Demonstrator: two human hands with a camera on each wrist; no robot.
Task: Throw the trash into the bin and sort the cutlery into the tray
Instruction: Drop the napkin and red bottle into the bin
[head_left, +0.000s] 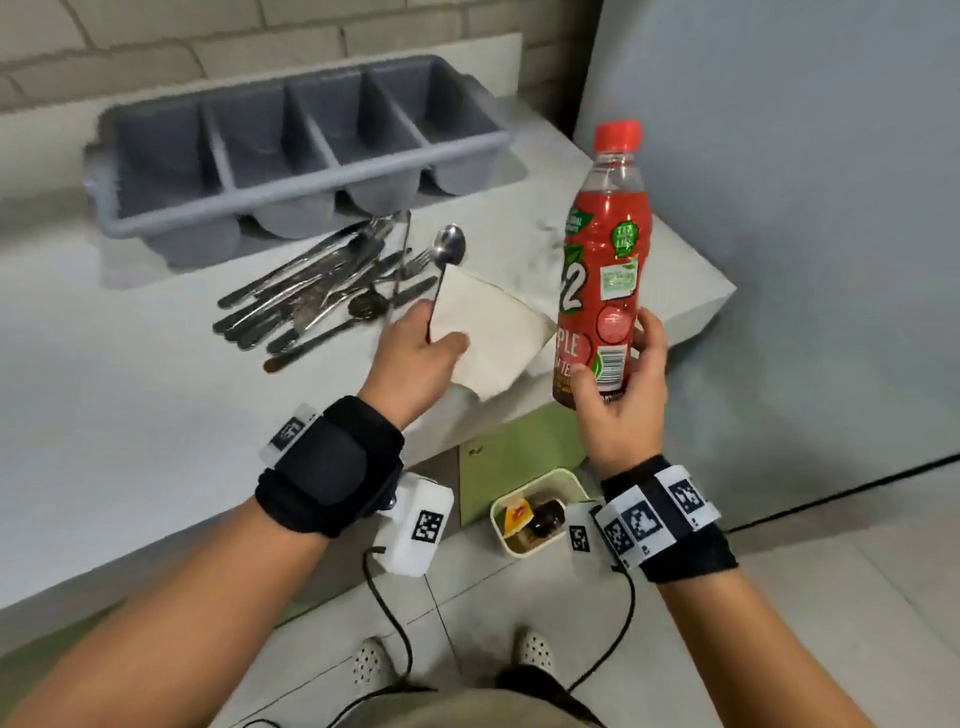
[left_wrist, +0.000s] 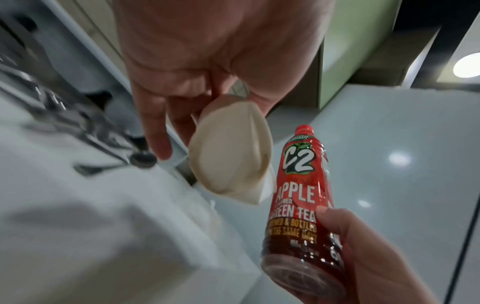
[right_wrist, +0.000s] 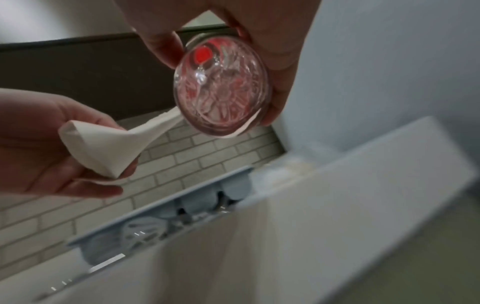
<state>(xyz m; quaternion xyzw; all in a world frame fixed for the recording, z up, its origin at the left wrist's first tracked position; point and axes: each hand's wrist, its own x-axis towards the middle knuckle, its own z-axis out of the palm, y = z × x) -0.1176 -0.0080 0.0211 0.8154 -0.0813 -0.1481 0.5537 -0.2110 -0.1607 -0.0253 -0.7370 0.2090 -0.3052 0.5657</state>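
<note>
- While our left hand (head_left: 415, 353) pinches a soft folded napkin (head_left: 488, 332) and a steel spoon (head_left: 449, 249), its fingertips hide behind the paper.
- Our right hand (head_left: 623, 395) grasps the plastic bottle (head_left: 602, 270) low; the bin (head_left: 540, 512) sits below, half hidden.

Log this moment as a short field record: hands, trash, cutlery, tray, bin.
left hand: holds napkin and a spoon
right hand: grips bottle upright, red cap on
cutlery: heap on counter, in front of tray
tray: grey, four compartments, none shows cutlery
bin: on floor below counter edge, already holds trash
</note>
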